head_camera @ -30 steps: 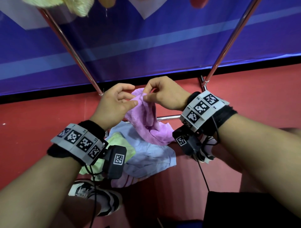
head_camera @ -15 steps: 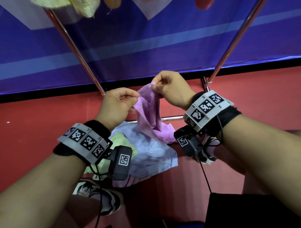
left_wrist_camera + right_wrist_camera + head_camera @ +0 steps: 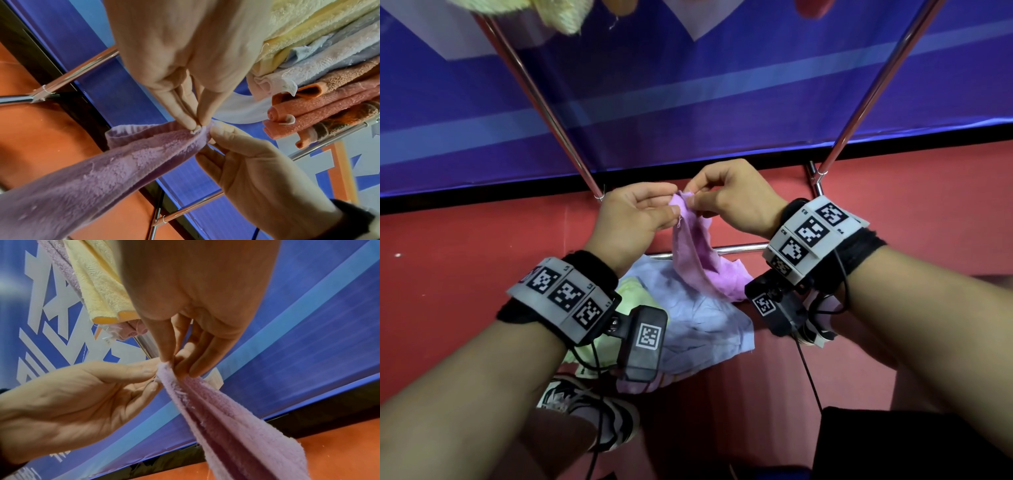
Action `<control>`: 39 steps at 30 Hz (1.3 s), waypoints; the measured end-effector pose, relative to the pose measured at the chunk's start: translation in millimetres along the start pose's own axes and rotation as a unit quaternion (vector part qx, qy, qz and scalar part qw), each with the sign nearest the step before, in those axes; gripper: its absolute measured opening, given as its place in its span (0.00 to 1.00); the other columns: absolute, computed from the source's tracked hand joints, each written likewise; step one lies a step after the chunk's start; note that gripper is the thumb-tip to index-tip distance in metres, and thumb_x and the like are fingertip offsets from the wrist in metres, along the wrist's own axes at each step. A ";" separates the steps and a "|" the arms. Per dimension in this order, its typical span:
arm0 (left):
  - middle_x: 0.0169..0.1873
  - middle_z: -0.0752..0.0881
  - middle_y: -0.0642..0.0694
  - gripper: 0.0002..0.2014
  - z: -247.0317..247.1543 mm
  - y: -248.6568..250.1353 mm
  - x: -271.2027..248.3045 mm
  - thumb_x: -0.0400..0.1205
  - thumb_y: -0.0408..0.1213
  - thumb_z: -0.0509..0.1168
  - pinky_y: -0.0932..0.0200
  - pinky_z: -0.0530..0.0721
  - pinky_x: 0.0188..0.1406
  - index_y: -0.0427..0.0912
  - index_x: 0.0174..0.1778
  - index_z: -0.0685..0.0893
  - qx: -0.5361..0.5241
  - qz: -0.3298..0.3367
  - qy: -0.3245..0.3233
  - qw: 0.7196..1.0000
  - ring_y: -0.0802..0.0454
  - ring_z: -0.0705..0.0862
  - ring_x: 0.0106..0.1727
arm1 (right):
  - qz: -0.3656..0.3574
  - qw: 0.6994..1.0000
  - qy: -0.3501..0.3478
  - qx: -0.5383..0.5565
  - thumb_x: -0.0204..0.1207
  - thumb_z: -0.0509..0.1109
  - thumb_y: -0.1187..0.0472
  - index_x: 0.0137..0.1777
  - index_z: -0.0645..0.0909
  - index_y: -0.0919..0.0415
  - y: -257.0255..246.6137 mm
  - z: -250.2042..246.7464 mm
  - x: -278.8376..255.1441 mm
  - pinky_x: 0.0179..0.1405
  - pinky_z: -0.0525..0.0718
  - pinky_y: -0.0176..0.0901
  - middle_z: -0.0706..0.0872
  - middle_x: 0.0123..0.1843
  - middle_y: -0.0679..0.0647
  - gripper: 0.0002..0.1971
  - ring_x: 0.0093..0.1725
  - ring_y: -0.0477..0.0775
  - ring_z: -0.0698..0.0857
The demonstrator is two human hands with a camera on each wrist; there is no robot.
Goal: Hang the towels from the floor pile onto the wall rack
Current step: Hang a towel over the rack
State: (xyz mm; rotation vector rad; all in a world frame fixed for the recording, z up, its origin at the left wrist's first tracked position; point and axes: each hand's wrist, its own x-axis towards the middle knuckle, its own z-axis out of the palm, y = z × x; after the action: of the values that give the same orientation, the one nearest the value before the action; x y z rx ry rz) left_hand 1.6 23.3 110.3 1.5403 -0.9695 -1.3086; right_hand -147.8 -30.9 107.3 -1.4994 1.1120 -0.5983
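Observation:
A purple towel [image 3: 698, 260] hangs bunched from its top edge, its lower end trailing onto the floor pile. My left hand [image 3: 671, 209] and right hand [image 3: 693, 202] both pinch that top edge, fingertips almost touching. In the left wrist view, my left hand [image 3: 194, 125] grips the purple towel [image 3: 86, 170] with thumb and fingers. My right hand [image 3: 174, 364] pinches the same towel [image 3: 236, 426] in the right wrist view. The pile holds a light blue towel [image 3: 702, 318], a pale green one [image 3: 633, 291] and a pink striped one [image 3: 640, 387].
Two slanted chrome rack poles [image 3: 541, 99] [image 3: 876, 96] rise against the blue banner wall [image 3: 722, 85], with a low crossbar [image 3: 739, 247] behind the towel. Yellow, white and orange towels [image 3: 329, 73] hang on the rack above. My shoes [image 3: 592, 414] stand on the red floor [image 3: 465, 260].
Both hands have risen slightly with the purple towel. The left hand has shifted its pinch up to the top edge beside the right hand, and the towel now hangs narrower.

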 end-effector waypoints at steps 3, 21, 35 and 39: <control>0.30 0.90 0.54 0.11 0.3 -0.7 -0.2 0.76 0.18 0.68 0.67 0.86 0.38 0.38 0.45 0.84 0.004 0.001 0.009 1.000 0.59 0.86 0.32 | 0.005 1.000 -0.006 0.004 0.73 0.73 0.72 0.37 0.84 0.64 0.1 1.6 -1.3 0.38 0.80 0.45 0.81 0.28 0.53 0.06 0.30 0.49 0.78; 0.36 0.91 0.50 0.07 3.4 -3.4 -2.0 0.77 0.23 0.69 0.69 0.84 0.38 0.39 0.42 0.87 -0.005 0.021 0.038 0.999 0.60 0.89 0.37 | 0.019 0.999 0.023 0.024 0.71 0.74 0.74 0.33 0.81 0.63 2.2 5.8 -1.4 0.45 0.87 0.58 0.82 0.29 0.55 0.09 0.31 0.51 0.81; 0.41 0.87 0.46 0.12 3.0 -7.7 0.1 0.74 0.16 0.69 0.71 0.84 0.42 0.38 0.46 0.83 0.023 0.063 0.037 0.997 0.63 0.88 0.38 | 0.031 0.994 -0.005 0.101 0.72 0.64 0.82 0.40 0.85 0.66 0.7 9.2 -4.9 0.42 0.85 0.36 0.86 0.35 0.59 0.13 0.33 0.49 0.85; 0.40 0.86 0.47 0.12 1.7 -12.3 3.7 0.77 0.18 0.66 0.71 0.82 0.41 0.41 0.45 0.82 0.056 0.080 0.045 0.994 0.60 0.87 0.41 | 0.032 0.991 -0.039 0.124 0.74 0.60 0.84 0.47 0.83 0.71 -0.2 9.3 -5.8 0.44 0.86 0.34 0.87 0.44 0.68 0.14 0.36 0.49 0.87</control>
State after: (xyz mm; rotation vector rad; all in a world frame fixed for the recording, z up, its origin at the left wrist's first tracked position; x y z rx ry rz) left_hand 0.8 23.5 97.4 1.5579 -1.1013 -1.0806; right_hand -142.3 -21.4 106.3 -1.2574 0.9835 -0.6054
